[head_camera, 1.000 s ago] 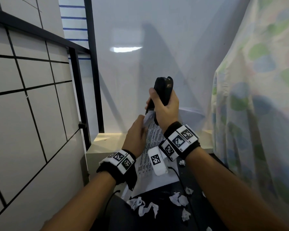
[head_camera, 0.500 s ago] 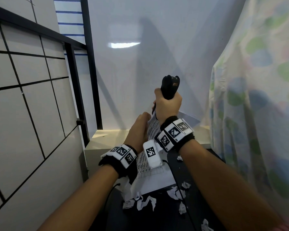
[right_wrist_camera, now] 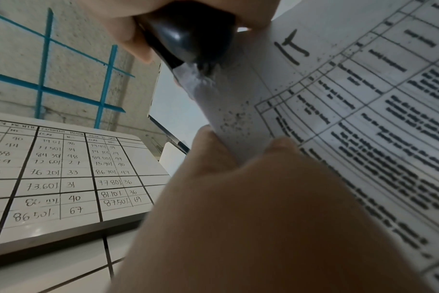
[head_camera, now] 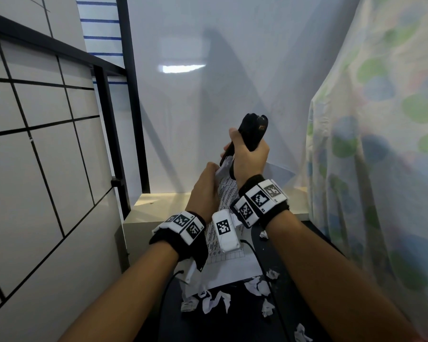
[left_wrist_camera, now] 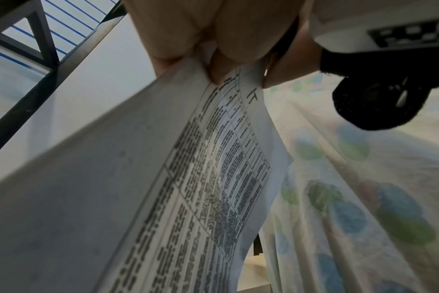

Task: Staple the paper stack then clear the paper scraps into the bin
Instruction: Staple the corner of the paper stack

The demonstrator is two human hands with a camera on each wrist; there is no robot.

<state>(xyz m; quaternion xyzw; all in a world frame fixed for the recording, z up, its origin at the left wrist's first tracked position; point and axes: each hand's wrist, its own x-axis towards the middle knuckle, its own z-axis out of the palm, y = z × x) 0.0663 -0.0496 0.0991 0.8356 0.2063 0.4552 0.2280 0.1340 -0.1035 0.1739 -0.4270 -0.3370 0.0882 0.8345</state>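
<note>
From the head view, the black stapler [head_camera: 252, 133] is gripped upright in the right hand [head_camera: 250, 159], fingers wrapped round its body, lower end at the top corner of the paper stack [head_camera: 229, 201]. That corner is pinched by the left hand [head_camera: 204, 191], just beside and below the right. The stack is held lifted, hanging down between the wrists over a dark table [head_camera: 289, 287]. Paper scraps [head_camera: 215, 301] are scattered on the table below the stack's bottom edge. A patterned curtain [head_camera: 381, 144] is seen to the right.

From the left wrist view, the stack [left_wrist_camera: 188, 178] is pinched at its top edge by the left hand [left_wrist_camera: 208, 33], sheets fanning down and away from the fingers [left_wrist_camera: 217, 67].

From the right wrist view, the stapler [right_wrist_camera: 191, 37] is clamped in the right hand [right_wrist_camera: 128, 33], its mouth set over the stack's corner [right_wrist_camera: 238, 89]. Just below, the same corner is held by the left hand [right_wrist_camera: 251, 198]. A whiteboard with a handwritten table [right_wrist_camera: 63, 174] is seen behind.
</note>
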